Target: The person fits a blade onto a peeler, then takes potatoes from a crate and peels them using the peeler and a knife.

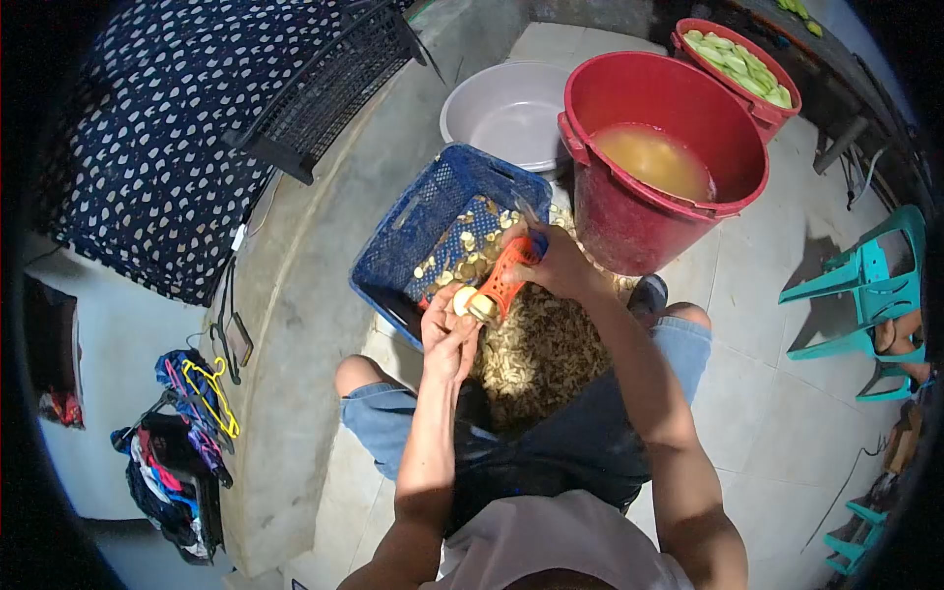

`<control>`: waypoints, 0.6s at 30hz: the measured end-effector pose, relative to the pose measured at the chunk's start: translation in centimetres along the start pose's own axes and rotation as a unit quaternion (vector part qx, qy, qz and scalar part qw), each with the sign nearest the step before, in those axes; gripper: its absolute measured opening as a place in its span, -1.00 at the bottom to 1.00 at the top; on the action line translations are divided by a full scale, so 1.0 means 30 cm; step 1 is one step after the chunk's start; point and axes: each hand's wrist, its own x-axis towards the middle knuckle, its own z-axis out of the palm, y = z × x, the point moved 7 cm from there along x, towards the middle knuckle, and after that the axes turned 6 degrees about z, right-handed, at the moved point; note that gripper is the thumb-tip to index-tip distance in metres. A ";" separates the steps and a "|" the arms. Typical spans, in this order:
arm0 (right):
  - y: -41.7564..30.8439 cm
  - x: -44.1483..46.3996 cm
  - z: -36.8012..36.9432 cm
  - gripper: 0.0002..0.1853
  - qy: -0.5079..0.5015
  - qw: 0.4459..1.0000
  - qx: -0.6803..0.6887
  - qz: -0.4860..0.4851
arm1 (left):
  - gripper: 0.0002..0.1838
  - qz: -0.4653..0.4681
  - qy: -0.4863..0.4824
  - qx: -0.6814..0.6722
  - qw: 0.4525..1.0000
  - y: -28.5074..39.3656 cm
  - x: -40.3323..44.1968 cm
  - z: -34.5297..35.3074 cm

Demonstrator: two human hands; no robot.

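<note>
My left hand (448, 332) is closed around a pale, cut vegetable piece (481, 306), whose exact kind I cannot make out. Against that piece rests one end of an orange plastic tool (509, 273) with small holes, perhaps a hand slicer. My right hand (557, 262) grips its other end, near a blue part. Both hands are over the near right side of a blue plastic crate (379, 246), which has round pale slices (470, 264) scattered inside. Below the hands, between my knees, lies a heap of pale brown peelings or scraps (541, 354).
A big red tub (629, 236) of cloudy yellowish liquid stands beyond my right hand. Behind it are a grey basin (462, 118) and a red bucket (777, 116) of pale green pieces. Teal stools (865, 285) are at right; a concrete ledge (305, 324) runs along the left.
</note>
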 end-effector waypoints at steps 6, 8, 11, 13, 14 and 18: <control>0.012 0.019 -0.039 -0.65 0.000 0.999 0.037 -0.003 | -0.42 -0.022 0.007 -0.025 0.999 0.015 0.006 0.015; -0.016 0.007 -0.007 -0.65 0.008 0.998 -0.005 -0.059 | -0.41 -0.024 0.002 0.001 1.000 0.009 0.005 0.011; 0.068 0.014 -0.028 -0.63 0.025 0.999 0.029 0.002 | -0.43 -0.023 0.004 -0.017 1.000 0.008 0.006 -0.010; 0.087 0.039 -0.029 -0.62 -0.010 0.998 0.060 0.033 | -0.45 -0.021 0.003 -0.022 1.000 0.009 0.009 -0.016; 0.091 0.034 -0.012 -0.62 -0.012 0.997 0.062 0.036 | -0.45 -0.021 0.004 -0.016 1.000 0.005 0.005 -0.023; 0.056 0.026 -0.025 -0.62 0.026 0.998 0.049 0.010 | -0.48 -0.026 0.011 -0.043 0.999 -0.004 -0.007 -0.011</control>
